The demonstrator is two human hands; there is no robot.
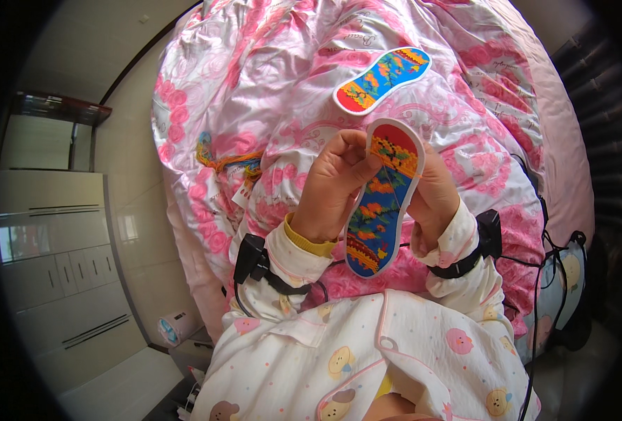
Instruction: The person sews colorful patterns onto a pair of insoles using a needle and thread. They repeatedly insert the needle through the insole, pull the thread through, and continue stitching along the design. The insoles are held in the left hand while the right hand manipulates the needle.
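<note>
An embroidered insole (pixel 377 216), blue with orange flowers, a red end and a white edge, is held upright before me. My left hand (pixel 337 181) grips its left edge, thumb on the stitched face near the red end. Behind the right edge is my right hand (pixel 434 194), its fingers partly hidden by the insole. A fine thread runs across the stitched face; no needle can be made out. A second, matching insole (pixel 383 80) lies flat on the floral bedding beyond my hands. A bundle of coloured embroidery threads (pixel 227 160) rests on the bedding to the left.
Rumpled pink and white bedding (pixel 290 105) spreads under my hands. A white card (pixel 242 196) lies by the threads. Black cables (pixel 540 268) run down at the right from the wrist devices. Left of the bed are a tiled floor, pale cabinets (pixel 69 252) and a small round bin (pixel 177 327).
</note>
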